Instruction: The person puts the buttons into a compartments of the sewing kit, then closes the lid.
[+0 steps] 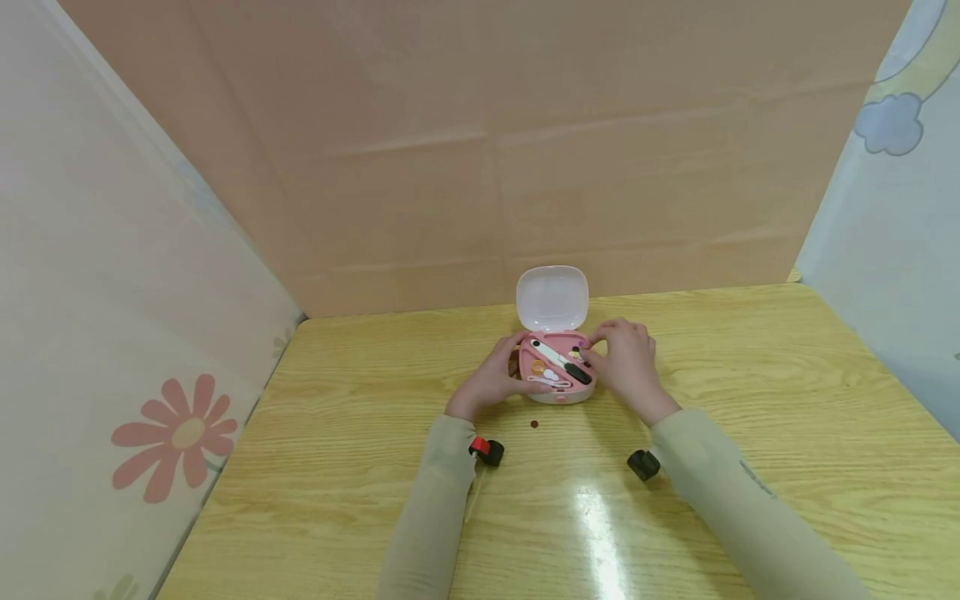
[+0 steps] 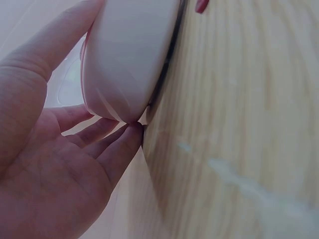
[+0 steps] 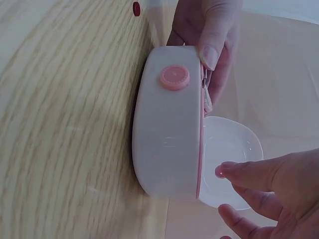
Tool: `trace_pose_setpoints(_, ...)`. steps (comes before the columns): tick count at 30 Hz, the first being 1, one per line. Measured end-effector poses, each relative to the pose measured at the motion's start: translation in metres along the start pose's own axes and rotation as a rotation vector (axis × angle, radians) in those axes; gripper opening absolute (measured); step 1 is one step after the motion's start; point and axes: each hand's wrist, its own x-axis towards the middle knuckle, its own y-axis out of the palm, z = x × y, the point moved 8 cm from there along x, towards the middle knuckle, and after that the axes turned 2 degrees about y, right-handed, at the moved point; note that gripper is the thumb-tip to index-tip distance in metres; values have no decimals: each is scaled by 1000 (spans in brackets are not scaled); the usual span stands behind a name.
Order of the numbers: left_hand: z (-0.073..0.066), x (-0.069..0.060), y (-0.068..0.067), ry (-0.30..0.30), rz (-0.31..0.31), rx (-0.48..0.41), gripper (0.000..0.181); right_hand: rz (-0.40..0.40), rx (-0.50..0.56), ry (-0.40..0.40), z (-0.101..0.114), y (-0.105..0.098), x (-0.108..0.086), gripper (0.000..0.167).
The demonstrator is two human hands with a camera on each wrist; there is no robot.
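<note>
A small white and pink sewing box (image 1: 558, 396) stands on the table with its white lid (image 1: 552, 298) raised at the back. Its pink compartments hold a long white and black tool (image 1: 561, 362), whose kind I cannot make out, and small light-coloured pieces (image 1: 550, 376). My left hand (image 1: 494, 380) grips the box's left side, thumb at the front edge, fingers round the side. Above the right compartments, my right hand (image 1: 625, 364) pinches a small pink round piece (image 3: 219, 172), perhaps a button or bead. The index finger's contact with it is partly hidden.
A small dark red disc (image 1: 534, 424), like a button, lies on the table in front of the box. The wooden table (image 1: 360, 467) reaches back to a tan sheet (image 1: 450, 208). Patterned walls stand to the left and right.
</note>
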Motion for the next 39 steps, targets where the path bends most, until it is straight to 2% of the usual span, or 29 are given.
trace_pose_setpoints(9,-3,1,2,23,7,4,90,15,-10,20,-6,5,6,11)
trace_pose_setpoints(22,-1,1,1,5,0,2,92,16,-19,14,-7,6,5,13)
trace_pose_setpoints(39,2,-1,-2,-23,-12,34,93,-23,17,-51,1,2,-15,16)
